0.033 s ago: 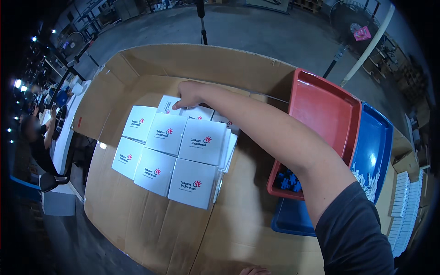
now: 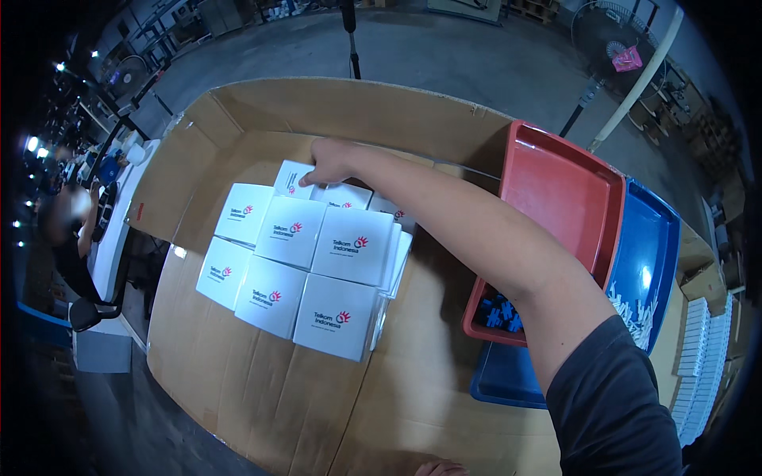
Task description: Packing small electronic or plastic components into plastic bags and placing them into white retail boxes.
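Stacks of white square boxes (image 2: pixel 289 232), each printed with dark lettering and a red mark, stand close together in rows on the cardboard. Over the far row reaches my right hand (image 2: pixel 332 161), its thumb on the near face of a tilted white box (image 2: pixel 290 176) and its fingers bent behind it. The hand is closed on that box's right side, and the fingertips are hidden. At the lower edge, only a small part of my left hand (image 2: pixel 441 469) shows, resting near the cardboard. Its fingers are mostly cut off.
A red tray (image 2: pixel 565 182) with small blue and black pieces (image 2: pixel 500 312) stands right of the boxes, overlapping blue trays (image 2: pixel 652 230). White pieces (image 2: pixel 635 316) lie in one. Rows of white packs (image 2: pixel 694 349) sit far right. A cardboard wall (image 2: pixel 357 115) borders the back. Another person (image 2: pixel 75 230) is at left.
The white box under my right hand has tilted and risen very slightly. The view has shifted a little; my left hand looks unchanged.
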Demonstrator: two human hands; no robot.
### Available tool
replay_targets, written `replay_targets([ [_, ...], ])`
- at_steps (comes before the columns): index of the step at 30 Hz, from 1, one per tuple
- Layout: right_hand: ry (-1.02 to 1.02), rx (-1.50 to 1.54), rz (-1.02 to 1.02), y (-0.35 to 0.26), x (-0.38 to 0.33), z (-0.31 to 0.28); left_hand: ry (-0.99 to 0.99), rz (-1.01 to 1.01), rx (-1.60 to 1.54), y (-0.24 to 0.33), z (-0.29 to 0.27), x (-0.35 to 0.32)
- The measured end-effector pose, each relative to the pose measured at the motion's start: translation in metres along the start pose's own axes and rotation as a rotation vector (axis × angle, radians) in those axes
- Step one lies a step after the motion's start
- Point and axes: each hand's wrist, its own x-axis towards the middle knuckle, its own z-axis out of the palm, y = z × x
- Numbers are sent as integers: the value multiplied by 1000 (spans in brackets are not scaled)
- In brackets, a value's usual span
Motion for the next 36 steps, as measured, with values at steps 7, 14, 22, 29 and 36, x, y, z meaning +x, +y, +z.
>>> replay_targets([
  [7,785,505,-156,-16,-105,-45,-3,150,93,23,2,39],
  [14,901,790,-269,-93,-325,-54,-124,493,209,111,-34,70],
  [22,1016,1065,-101,-152,-549,-2,-150,309,106,109,-23,64],
  [29,709,1196,-68,-169,-664,77,-688,-356,-446,205,-31,87],
  [36,505,1230,18,-186,-715,114,-1274,-120,-327,245,-15,65],
])
